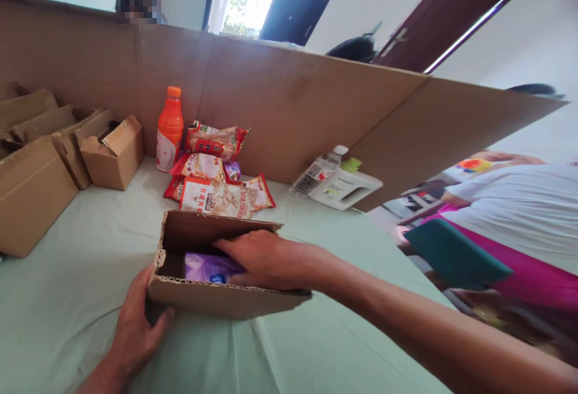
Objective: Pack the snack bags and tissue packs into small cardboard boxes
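An open-topped cardboard box (230, 305) stands on the pale green cloth in front of me. My left hand (135, 328) grips its left end, thumb along the near side and fingers round the corner. My right hand (262, 259) reaches into the box from the right. Inside lies a purple soft packet (205, 267), with the right hand's fingers and thumb around its right part. Some fingertips are hidden by the packet and the box walls. Just behind the box sits a nut snack bag (217, 198) with white, red and beige printing.
Red snack bags (214, 143) and an orange drink bottle (170, 132) stand farther back. Several cardboard boxes (31, 195) line the left. A clear bottle (316, 174) and a white jug (345, 189) lean near the tall cardboard wall (280, 99). A person (515, 207) sits at right.
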{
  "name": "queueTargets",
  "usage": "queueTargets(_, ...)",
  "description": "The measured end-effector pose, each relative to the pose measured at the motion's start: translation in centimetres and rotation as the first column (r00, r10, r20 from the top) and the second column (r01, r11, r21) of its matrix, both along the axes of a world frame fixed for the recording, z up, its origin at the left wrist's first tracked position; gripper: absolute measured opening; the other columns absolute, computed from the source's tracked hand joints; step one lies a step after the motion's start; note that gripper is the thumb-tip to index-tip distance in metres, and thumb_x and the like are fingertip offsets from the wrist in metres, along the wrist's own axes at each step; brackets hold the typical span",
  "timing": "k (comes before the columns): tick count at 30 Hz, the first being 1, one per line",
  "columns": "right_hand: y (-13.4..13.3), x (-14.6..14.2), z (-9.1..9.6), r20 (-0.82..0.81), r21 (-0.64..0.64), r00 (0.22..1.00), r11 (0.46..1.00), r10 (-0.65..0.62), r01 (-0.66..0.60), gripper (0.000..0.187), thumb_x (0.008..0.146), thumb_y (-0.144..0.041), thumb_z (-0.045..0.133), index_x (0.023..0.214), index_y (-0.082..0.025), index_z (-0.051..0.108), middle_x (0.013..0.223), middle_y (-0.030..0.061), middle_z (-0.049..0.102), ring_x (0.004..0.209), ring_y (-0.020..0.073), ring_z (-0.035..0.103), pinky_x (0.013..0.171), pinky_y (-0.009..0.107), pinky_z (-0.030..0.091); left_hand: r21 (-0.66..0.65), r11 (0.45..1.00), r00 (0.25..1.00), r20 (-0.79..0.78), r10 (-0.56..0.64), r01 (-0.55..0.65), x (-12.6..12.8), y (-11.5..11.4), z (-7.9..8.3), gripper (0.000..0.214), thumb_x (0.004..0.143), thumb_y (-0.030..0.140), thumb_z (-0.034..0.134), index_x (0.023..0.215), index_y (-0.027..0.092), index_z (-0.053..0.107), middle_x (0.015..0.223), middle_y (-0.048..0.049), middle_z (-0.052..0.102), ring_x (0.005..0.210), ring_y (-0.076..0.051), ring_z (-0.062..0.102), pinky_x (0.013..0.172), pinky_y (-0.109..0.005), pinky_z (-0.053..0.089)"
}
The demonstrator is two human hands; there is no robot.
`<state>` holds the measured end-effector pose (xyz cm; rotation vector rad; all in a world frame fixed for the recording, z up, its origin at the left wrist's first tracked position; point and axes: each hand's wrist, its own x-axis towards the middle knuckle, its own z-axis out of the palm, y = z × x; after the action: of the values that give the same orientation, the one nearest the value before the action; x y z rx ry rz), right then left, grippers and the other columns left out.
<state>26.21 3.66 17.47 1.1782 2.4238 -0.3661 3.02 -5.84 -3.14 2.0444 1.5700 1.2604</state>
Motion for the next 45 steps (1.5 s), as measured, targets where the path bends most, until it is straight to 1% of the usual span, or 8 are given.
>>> queueTargets(5,-3.6,5.9,1.9,-0.507,0.254,0.862,0.949,-0.034,0.187,0.035,0.097,-0.035,0.052,0.125,-0.021,0.068,0.121,0.0104,0.072,0.113,0.027,0.067,0.099,0.041,0.051,0.092,0.996,0.998,0.056,0.007,-0.012,-0.3,-0.4,2.0,0.068,0.092,0.032,0.059,0.153,0.026,0.031,0.147,-0.0139,0.051,0.133,-0.033,0.053,0.107,-0.051,0.049)
queueTargets(9,-7.7,9.7,-0.7,-0.72,0.346,0.694,0.871,0.008,0.349,0.034,0.093,-0.042,0.061,0.121,-0.025,0.069,0.123,0.0084,0.072,0.114,0.0252,0.067,0.095,0.036,0.056,0.182,0.983,0.984,0.173,-0.035,0.003,0.2,-0.5,5.2,0.07,0.088,0.028,0.064,0.152,0.028,0.036,0.152,-0.0115,0.045,0.141,-0.034,0.043,0.116,-0.054,0.039)
queueTargets(16,-9.4,9.7,-6.5,-0.775,0.385,0.63,0.823,0.044,0.417,0.042,0.092,-0.034,0.064,0.134,-0.025,0.062,0.138,0.0117,0.062,0.125,0.026,0.061,0.1,0.039,0.056,0.283,0.959,0.979,0.201,-0.043,-0.016,2.0,0.2,8.6,0.055,0.084,0.022,0.069,0.136,0.026,0.052,0.145,-0.0111,0.052,0.136,-0.032,0.049,0.115,-0.053,0.042)
queueTargets(23,-9.4,7.4,-6.3,-0.781,0.452,0.611,0.792,0.129,0.411,0.011,0.096,-0.016,0.052,0.1,-0.021,0.06,0.142,0.016,0.057,0.126,0.0249,0.061,0.094,0.036,0.059,0.263,0.965,0.988,0.152,-0.021,-0.02,2.1,-0.3,9.5,0.043,0.086,0.012,0.066,0.125,0.024,0.057,0.141,-0.011,0.057,0.132,-0.027,0.055,0.109,-0.047,0.048)
queueTargets(29,-10.3,6.3,-7.2,-0.831,0.438,0.54,0.758,0.135,0.484,0.011,0.096,-0.011,0.049,0.095,-0.021,0.054,0.151,0.0169,0.043,0.128,0.0246,0.058,0.093,0.035,0.058,0.122,0.992,0.99,0.142,-0.025,0.008,1.1,-0.8,10.4,0.022,0.089,0.018,0.062,0.109,0.025,0.06,0.14,-0.0089,0.061,0.128,-0.026,0.06,0.105,-0.042,0.053)
queueTargets(36,-10.8,5.5,-8.5,-0.821,0.54,0.532,0.586,0.208,0.604,0.017,0.093,-0.008,0.056,0.104,-0.02,0.059,0.108,0.0101,0.059,0.097,0.02,0.063,0.079,0.034,0.056,0.04,0.998,0.989,0.134,-0.057,0.052,0.7,-0.8,11.2,0.015,0.09,0.02,0.061,0.104,0.024,0.06,0.134,-0.0079,0.066,0.128,-0.026,0.06,0.109,-0.045,0.051)
queueTargets(41,-10.7,5.4,-8.4,-0.875,0.423,0.46,0.707,0.154,0.567,0.014,0.095,-0.011,0.05,0.105,-0.022,0.053,0.099,0.0063,0.069,0.091,0.0186,0.067,0.077,0.031,0.057,0.022,0.999,0.99,0.129,-0.051,0.048,0.5,-0.9,11.1,0.019,0.091,0.022,0.06,0.109,0.025,0.06,0.127,-0.0069,0.07,0.125,-0.025,0.063,0.106,-0.043,0.053)
queueTargets(45,-10.4,5.7,-8.6,-0.874,0.4,0.472,0.727,0.118,0.558,0.014,0.096,-0.015,0.052,0.108,-0.023,0.055,0.106,0.0071,0.07,0.098,0.0199,0.069,0.079,0.032,0.059,-0.004,0.999,0.998,0.042,0.046,-0.045,0.6,-0.4,11.4,0.027,0.092,0.032,0.06,0.119,0.027,0.062,0.118,-0.0043,0.073,0.121,-0.025,0.064,0.105,-0.044,0.053)
